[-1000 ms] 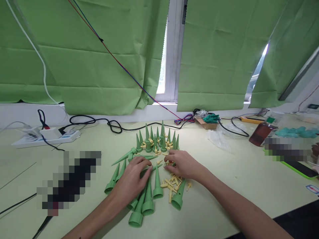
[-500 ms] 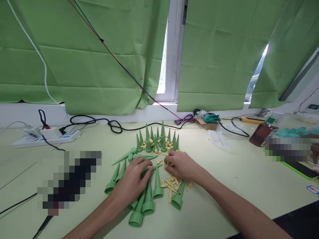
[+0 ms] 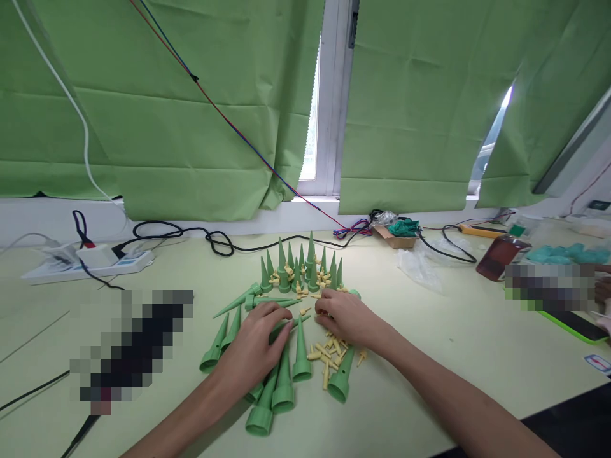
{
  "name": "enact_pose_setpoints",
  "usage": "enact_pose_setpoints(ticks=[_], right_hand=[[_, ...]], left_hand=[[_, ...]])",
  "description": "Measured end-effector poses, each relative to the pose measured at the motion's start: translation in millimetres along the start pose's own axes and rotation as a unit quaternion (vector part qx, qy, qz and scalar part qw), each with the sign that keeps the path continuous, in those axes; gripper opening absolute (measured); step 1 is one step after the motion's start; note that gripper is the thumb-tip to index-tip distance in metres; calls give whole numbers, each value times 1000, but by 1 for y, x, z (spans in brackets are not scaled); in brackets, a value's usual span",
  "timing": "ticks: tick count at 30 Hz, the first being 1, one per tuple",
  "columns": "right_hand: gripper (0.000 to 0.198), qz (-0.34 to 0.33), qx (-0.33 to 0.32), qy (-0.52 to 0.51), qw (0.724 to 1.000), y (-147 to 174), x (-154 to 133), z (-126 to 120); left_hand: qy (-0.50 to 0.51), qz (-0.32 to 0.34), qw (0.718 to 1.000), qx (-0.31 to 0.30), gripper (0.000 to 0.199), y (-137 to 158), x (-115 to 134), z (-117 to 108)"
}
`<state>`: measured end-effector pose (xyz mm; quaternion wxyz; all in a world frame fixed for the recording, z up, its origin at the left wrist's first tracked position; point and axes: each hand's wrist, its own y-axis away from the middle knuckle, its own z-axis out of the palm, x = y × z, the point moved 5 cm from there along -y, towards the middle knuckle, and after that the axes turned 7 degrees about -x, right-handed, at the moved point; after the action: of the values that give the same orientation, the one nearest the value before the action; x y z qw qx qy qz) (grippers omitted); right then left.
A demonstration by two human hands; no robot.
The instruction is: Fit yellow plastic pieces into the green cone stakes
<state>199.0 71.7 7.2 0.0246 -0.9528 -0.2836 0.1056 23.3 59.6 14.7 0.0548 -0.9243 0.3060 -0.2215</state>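
The left hand (image 3: 261, 337), seen in the head view, arches over the lying green cones (image 3: 284, 388), thumb and forefinger close together near one cone's slim tip; whether they grip anything, I cannot tell. The right hand (image 3: 351, 316) has its fingers bent down just beyond the heap of yellow pieces (image 3: 329, 350), their tips hidden, so its hold cannot be told either. A loose yellow piece (image 3: 305, 311) lies between the hands. The lying cones sprawl on the table (image 3: 405, 394) below and left of it, several with open bases toward the person; the upright cones (image 3: 310, 254) cluster farther back, yellow bits among them. Working well here, I judge, calls for a light fingertip pinch on parts this small, the left wrist kept clear of the cones beneath, and low, short reaches that avoid toppling the standing group.
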Motion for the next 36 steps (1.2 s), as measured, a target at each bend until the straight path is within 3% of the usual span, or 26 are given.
enact_pose_setpoints(ticks=[5, 13, 24, 36], right_hand=[[12, -16, 43, -53, 998, 1, -4, -4], [10, -116, 145, -175, 967, 7, -25, -16], [11, -170, 147, -235, 946, 12, -38, -16], [9, -149, 147, -233, 949, 12, -38, -17]], left_hand=[[4, 10, 1000, 10, 27, -1, 3, -2], [20, 24, 999, 28, 25, 1, 6, -1], [33, 90, 995, 40, 20, 4, 15, -4], [-1, 103, 993, 65, 21, 4, 16, -7]])
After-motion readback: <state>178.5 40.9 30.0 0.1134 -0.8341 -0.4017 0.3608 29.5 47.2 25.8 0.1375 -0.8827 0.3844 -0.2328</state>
